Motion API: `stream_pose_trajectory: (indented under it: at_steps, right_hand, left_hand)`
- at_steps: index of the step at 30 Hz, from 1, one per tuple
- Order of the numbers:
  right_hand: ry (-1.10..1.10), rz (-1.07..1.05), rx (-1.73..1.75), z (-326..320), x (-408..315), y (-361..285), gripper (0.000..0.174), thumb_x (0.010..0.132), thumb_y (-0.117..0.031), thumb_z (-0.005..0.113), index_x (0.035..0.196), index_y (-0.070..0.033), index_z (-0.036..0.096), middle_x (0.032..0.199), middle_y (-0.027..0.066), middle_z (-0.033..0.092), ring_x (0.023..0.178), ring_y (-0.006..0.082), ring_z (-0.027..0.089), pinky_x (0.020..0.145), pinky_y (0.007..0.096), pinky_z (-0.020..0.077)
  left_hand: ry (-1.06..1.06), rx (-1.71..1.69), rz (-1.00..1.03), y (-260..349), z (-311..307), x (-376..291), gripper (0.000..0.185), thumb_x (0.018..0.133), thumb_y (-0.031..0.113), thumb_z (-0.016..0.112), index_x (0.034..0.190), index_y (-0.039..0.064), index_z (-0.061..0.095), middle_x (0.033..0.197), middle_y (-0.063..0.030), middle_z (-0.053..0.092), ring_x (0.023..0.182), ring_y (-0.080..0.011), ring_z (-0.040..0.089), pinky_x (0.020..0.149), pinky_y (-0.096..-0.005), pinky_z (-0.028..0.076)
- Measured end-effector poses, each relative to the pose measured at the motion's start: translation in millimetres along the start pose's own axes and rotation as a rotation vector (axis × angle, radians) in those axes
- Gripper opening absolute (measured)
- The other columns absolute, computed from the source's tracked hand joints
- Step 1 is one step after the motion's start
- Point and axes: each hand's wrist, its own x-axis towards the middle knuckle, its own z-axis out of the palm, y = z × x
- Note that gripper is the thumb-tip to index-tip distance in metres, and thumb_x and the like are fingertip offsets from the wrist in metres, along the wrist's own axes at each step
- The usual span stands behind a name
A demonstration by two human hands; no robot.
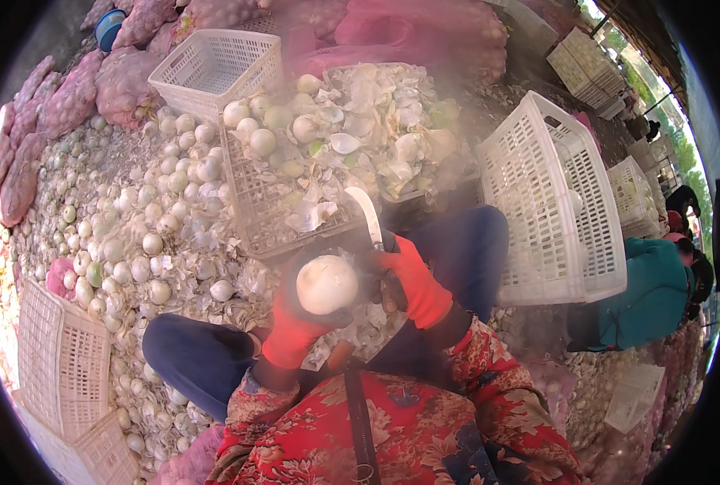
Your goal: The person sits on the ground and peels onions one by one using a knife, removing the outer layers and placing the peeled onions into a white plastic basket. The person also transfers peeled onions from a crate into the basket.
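Observation:
A large white onion (327,285) rests in my left hand (296,333), which wears a red glove with a dark palm and is closed around it from below. My right hand (417,282), gloved the same way, grips a knife with a curved blade (366,209). The blade points up and away from me, apart from the onion. Just beyond my hands, an upturned white plastic crate (252,221) carries several onions (262,142) and a heap of papery onion skins (366,121). More peelings lie in my lap between my knees.
Loose onions (152,244) cover the ground at left. An upright white crate (214,66) stands behind the heap; another crate (548,206) leans at my right. Pink mesh sacks (126,85) line the back. A person in a teal top (645,294) is close by at right. More crates (63,357) are at lower left.

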Motion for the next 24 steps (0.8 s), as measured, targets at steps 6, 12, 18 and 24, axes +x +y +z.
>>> stream_pose_trajectory:
  at_steps: [6, 12, 18, 24]
  right_hand:
    - [0.21, 0.056, 0.259, -13.8, 16.3, 4.6, 0.03, 0.09, -0.007, 0.058, 0.12, -0.002, 0.06, 0.081, 0.0023, 0.055, 0.057, 0.0136, 0.053, 0.051, 0.0298, 0.0435]
    - [0.188, -0.853, -1.195, -4.1, -39.0, -12.9, 0.041, 0.089, -0.015, 0.07, 0.127, -0.004, 0.06, 0.1, 0.0116, 0.064, 0.08, 0.0289, 0.067, 0.066, 0.0376, 0.0526]
    - [-0.142, -0.781, -1.632, 11.7, -74.2, -22.4, 0.046, 0.087, -0.022, 0.071, 0.129, -0.007, 0.059, 0.098, 0.0108, 0.059, 0.077, 0.0287, 0.064, 0.063, 0.04, 0.0504]
    - [-0.015, -0.767, -1.821, 20.4, -65.2, -18.0, 0.046, 0.089, -0.022, 0.069, 0.132, -0.008, 0.059, 0.089, 0.0091, 0.056, 0.072, 0.0271, 0.063, 0.061, 0.0391, 0.0487]
  left_hand:
    - [-0.073, -0.24, -0.158, -8.2, -18.6, -11.4, 0.107, 0.069, 0.044, 0.091, 0.151, 0.002, 0.036, 0.134, -0.0127, 0.059, 0.113, -0.0241, 0.063, 0.095, -0.0399, 0.054]
    - [0.004, -0.236, -0.215, -40.3, -32.3, -14.1, 0.082, 0.087, 0.053, 0.075, 0.146, 0.004, 0.044, 0.136, -0.0143, 0.059, 0.118, -0.03, 0.061, 0.102, -0.0437, 0.05]
    - [0.277, -0.51, -0.224, -60.7, -25.9, -7.0, 0.048, 0.092, 0.008, 0.061, 0.137, 0.001, 0.049, 0.127, -0.0149, 0.061, 0.107, -0.0268, 0.065, 0.094, -0.0379, 0.052]
    - [0.145, -0.684, -0.311, -23.1, -21.1, -11.1, 0.046, 0.096, 0.019, 0.064, 0.137, 0.0, 0.051, 0.122, -0.0126, 0.064, 0.106, -0.0219, 0.065, 0.09, -0.0346, 0.053]
